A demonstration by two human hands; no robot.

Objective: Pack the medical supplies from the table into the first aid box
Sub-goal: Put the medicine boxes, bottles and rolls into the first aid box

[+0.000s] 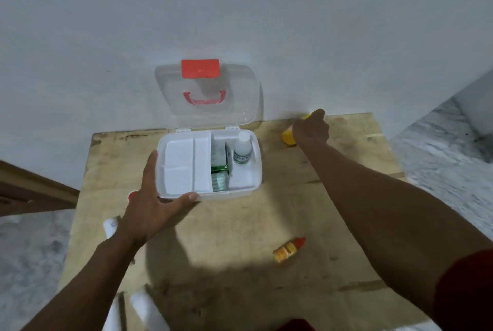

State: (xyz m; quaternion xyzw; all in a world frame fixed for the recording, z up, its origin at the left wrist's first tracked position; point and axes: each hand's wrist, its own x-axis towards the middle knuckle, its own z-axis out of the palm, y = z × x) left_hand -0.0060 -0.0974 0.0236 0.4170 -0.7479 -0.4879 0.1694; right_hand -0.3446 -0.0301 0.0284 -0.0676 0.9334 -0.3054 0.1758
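Observation:
The white first aid box [257,170] stands open on the wooden table [240,237], its clear lid [208,96] with a red latch and handle leaning against the wall. Inside are a white bottle [242,148], a green packet [220,168] and a pale roll beside a white divider tray. My left hand [152,205] grips the box's front left corner, thumb along the front rim. My right hand [310,128] reaches to the far right and closes over a yellow object [288,138], mostly hidden by the fingers. A small yellow bottle with a red cap [289,249] lies on the table.
A white tube [110,226] and a red item [131,195] lie partly hidden behind my left wrist. Another white object [141,304] sits at the table's near left edge. The wall runs right behind the box. Grey floor borders the table on both sides.

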